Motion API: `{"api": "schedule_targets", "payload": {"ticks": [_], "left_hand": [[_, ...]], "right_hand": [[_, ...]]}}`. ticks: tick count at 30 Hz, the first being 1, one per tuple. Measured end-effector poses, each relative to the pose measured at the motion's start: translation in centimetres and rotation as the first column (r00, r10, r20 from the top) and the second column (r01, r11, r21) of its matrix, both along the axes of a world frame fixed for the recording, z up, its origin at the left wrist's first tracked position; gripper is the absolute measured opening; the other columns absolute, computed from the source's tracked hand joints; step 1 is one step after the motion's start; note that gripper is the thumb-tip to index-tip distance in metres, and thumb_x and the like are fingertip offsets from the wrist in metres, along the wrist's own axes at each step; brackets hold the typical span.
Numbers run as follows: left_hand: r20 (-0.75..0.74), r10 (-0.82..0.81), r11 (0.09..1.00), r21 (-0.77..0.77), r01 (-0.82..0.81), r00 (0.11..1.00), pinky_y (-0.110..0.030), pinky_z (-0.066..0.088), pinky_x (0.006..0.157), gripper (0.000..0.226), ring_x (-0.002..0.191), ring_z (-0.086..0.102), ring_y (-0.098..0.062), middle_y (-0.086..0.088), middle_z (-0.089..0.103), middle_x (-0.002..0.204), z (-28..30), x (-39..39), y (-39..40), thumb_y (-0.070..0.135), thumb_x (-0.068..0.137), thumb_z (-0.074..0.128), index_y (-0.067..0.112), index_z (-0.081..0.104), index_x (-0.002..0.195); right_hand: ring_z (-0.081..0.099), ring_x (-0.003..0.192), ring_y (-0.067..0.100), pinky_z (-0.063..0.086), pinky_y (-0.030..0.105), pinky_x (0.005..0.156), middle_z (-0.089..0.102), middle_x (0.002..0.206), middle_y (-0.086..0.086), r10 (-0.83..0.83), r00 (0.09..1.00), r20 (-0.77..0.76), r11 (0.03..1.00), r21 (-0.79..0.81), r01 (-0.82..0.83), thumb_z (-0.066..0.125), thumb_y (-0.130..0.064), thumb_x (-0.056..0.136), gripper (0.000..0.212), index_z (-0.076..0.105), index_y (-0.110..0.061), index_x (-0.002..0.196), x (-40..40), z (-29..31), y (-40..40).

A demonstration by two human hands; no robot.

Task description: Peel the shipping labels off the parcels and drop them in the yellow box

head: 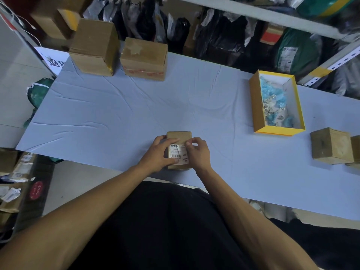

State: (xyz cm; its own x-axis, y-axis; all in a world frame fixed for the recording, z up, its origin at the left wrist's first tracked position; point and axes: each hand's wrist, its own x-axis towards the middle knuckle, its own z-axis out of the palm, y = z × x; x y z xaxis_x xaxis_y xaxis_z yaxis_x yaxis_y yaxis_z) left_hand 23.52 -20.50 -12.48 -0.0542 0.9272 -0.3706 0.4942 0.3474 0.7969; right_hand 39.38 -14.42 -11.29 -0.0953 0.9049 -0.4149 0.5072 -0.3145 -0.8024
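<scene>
Head view: a small cardboard parcel (179, 150) is held at the near edge of the table (116, 114), directly in front of the person, with its long axis running away from the body. A white shipping label (180, 153) is stuck on its top face and is partly covered by both hands. The left hand (160, 152) is curled round the parcel's left side, with the thumb laid across the label near its barcode, so the parcel is gripped and steadied. The right hand (196, 152) is bent over the label's far right corner, its fingertips (188, 144) drawn together there in a pinching grip; whether an edge is already lifted cannot be told.

The yellow box (259, 106) is set well apart, to the right and farther back on the table, open at the top, with blue and pale scraps lying inside. It lies on the right hand's side, so the right hand is judged the nearer one for the drop. Its long axis also runs away from the body.

Both forearms are stretched forward and angled inward, meeting at the parcel. Two larger cartons (116, 53) are stood at the far left, and more small parcels (331, 146) are placed at the right, just in front of the yellow box.
</scene>
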Motion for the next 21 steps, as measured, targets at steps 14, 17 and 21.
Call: {"api": "schedule_targets", "payload": {"ticks": [14, 17, 21], "left_hand": [[0.012, 0.008, 1.000, 0.008, -0.008, 1.000, -0.025, 0.036, 0.108, 0.075, 0.134, 0.039, -0.016, 0.001, 0.030, 0.147, -0.1, -0.1, 0.1, 0.026, 0.075, 0.083, 0.041, 0.047, 0.139], [0.006, 0.009, 1.000, 0.006, -0.009, 1.000, -0.027, 0.037, 0.108, 0.075, 0.134, 0.038, -0.017, 0.001, 0.030, 0.147, -0.1, -0.1, 0.1, 0.027, 0.075, 0.083, 0.041, 0.047, 0.139], [0.004, 0.005, 1.000, 0.010, -0.005, 1.000, -0.030, 0.039, 0.109, 0.077, 0.134, 0.037, -0.018, 0.002, 0.029, 0.146, -0.3, -0.1, 0.1, 0.028, 0.074, 0.084, 0.042, 0.046, 0.139]], "right_hand": [[0.056, 0.087, 0.007, 0.043, 0.008, 0.060, 0.054, 0.115, 0.012, 0.090, 0.995, -0.044, 0.996, 0.011, -0.089, 0.074, -0.015, 0.080, 0.012, 0.065, -0.016, 0.071, 0.0, -1.0, -0.1], [0.059, 0.085, 0.014, 0.042, 0.007, 0.055, 0.056, 0.113, 0.014, 0.090, 0.994, -0.063, 0.996, -0.014, -0.091, 0.073, -0.016, 0.081, 0.016, 0.063, -0.017, 0.069, 0.0, -1.2, 0.0], [0.060, 0.099, 0.013, 0.051, 0.024, 0.076, 0.060, 0.111, 0.005, 0.043, 0.996, -0.082, 0.999, 0.006, -0.043, 0.074, -0.016, 0.080, 0.015, 0.064, -0.024, 0.072, 0.4, -0.9, -0.2]]}}
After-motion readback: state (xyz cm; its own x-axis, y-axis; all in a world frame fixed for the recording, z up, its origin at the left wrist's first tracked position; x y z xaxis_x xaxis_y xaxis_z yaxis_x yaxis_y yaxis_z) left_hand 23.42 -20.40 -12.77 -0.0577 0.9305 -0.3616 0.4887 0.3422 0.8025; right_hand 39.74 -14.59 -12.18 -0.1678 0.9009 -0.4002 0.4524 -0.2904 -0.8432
